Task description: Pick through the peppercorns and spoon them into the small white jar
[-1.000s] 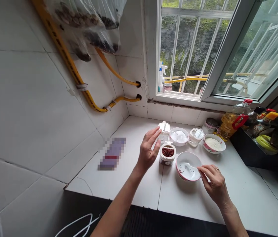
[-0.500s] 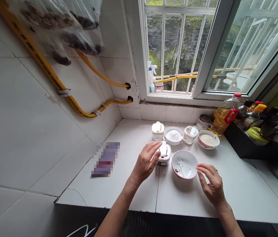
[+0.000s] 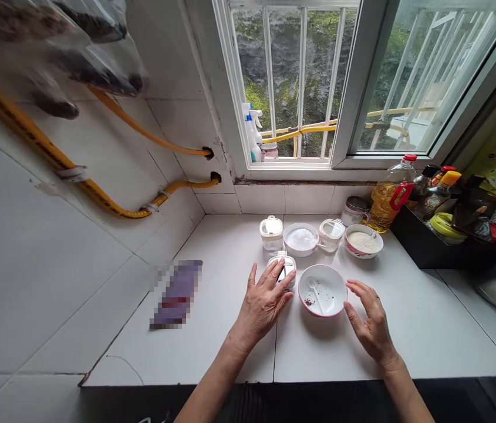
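Note:
My left hand [image 3: 266, 299] lies spread over the white lid of a small seasoning jar [image 3: 289, 265], hiding part of it. The fingers are apart, resting on or just above the lid. To the right of that jar stands a white bowl with a pink rim [image 3: 333, 281]. Inside the bowl lie a small white spoon [image 3: 317, 294] and scattered dark crumbs. My right hand [image 3: 368, 320] is beside the bowl's right edge, thumb and fingers parted; whether the fingertips touch the rim I cannot tell.
Behind stand a lidded jar [image 3: 271, 233], a bowl of white granules [image 3: 301, 252], another jar [image 3: 331, 236] and a flowered bowl of pale powder [image 3: 364, 249]. An oil bottle [image 3: 386, 202] and a black box of bottles [image 3: 415, 241] are at right. A blurred purple packet [image 3: 179, 294] lies left.
My left hand has turned palm down and spread over the jar's lid. My right hand stays by the bowl's rim, its fingers a little more apart. The view has shifted slightly.

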`<state>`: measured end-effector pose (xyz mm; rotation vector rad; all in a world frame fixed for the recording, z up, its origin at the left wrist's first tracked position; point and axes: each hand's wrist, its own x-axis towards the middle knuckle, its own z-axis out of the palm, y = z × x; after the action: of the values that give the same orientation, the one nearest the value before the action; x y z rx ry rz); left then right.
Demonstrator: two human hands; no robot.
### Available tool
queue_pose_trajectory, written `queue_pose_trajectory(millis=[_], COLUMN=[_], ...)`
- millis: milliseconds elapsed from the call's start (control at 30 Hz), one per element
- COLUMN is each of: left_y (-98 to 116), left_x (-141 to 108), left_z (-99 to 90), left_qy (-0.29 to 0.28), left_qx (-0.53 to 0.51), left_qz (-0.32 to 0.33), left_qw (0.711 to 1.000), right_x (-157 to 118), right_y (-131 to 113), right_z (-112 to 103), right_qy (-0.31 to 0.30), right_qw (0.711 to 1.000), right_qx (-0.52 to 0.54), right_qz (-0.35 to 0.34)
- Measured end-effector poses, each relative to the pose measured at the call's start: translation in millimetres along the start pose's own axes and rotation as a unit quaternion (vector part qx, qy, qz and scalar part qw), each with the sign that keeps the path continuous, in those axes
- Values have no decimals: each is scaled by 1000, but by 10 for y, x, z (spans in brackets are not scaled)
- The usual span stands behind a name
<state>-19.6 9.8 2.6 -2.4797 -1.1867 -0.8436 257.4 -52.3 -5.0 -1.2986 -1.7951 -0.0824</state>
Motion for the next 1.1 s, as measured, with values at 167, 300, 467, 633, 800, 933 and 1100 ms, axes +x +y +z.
queue_pose_trajectory(millis=[167, 300, 467, 633, 800, 933, 1100], left_y=[41, 321, 731, 809, 734, 659, 497], left_x=[21, -83, -335, -502, -646, -809, -1032], left_z=[-101, -180, -161, -198, -334, -382, -467], left_qy=[10, 95, 66, -9, -21, -18, -8], left_qx=[-3, -72, -192, -246, -275, -278, -310], left_qz=[12, -1, -43, -104, -153, -193, -239], left_qw=[1000, 993, 978, 964, 949, 941, 920], right_x=[-25, -20, -34, -177, -304, -288, -111], right_y=[-16, -38, -62, -198, -443, -646, -700], right_z=[-20, -5, -2, -90, -29, 138, 178], right_qy=[-94, -155, -153, -143, -158, -161, -239], right_qw=[993, 983, 984, 986, 980, 977, 955], right_qx=[49, 69, 69, 83, 116, 138, 177], right_qz=[53, 73, 66, 20, 15, 7, -16])
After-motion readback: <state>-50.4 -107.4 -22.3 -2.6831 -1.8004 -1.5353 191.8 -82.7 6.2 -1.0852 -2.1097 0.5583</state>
